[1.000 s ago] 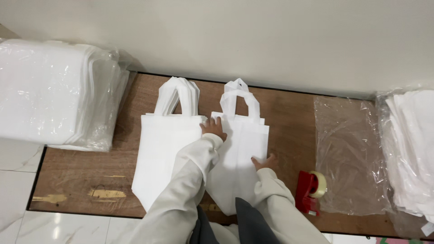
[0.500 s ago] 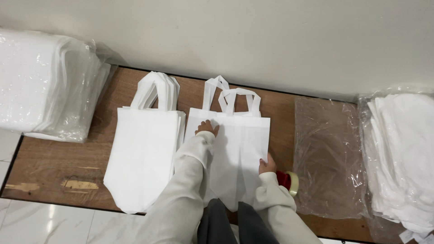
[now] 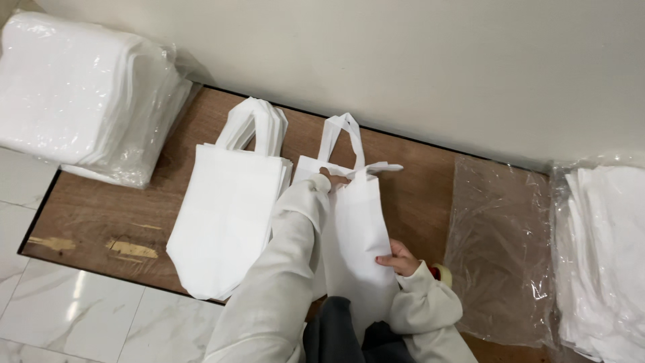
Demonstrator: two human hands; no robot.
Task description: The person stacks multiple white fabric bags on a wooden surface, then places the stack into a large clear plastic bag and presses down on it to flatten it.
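A white fabric tote bag (image 3: 356,235) lies on the brown wooden board (image 3: 121,222), folded narrow along its length. My left hand (image 3: 334,180) presses on the bag's top edge, just below its handles (image 3: 344,138). My right hand (image 3: 398,257) grips the bag's right edge near the bottom. Both arms wear pale long sleeves. To the left lies a stack of matching white tote bags (image 3: 228,215) with their handles pointing toward the wall.
A plastic-wrapped bundle of white bags (image 3: 80,94) sits at far left, another bundle (image 3: 605,255) at far right. An empty clear plastic wrapper (image 3: 500,249) lies on the board. A tape roll (image 3: 442,272) peeks from behind my right wrist. A pale wall stands behind.
The bag's right side has been folded inward, so it is narrower now. My right hand moved in to the new edge. The camera moved closer.
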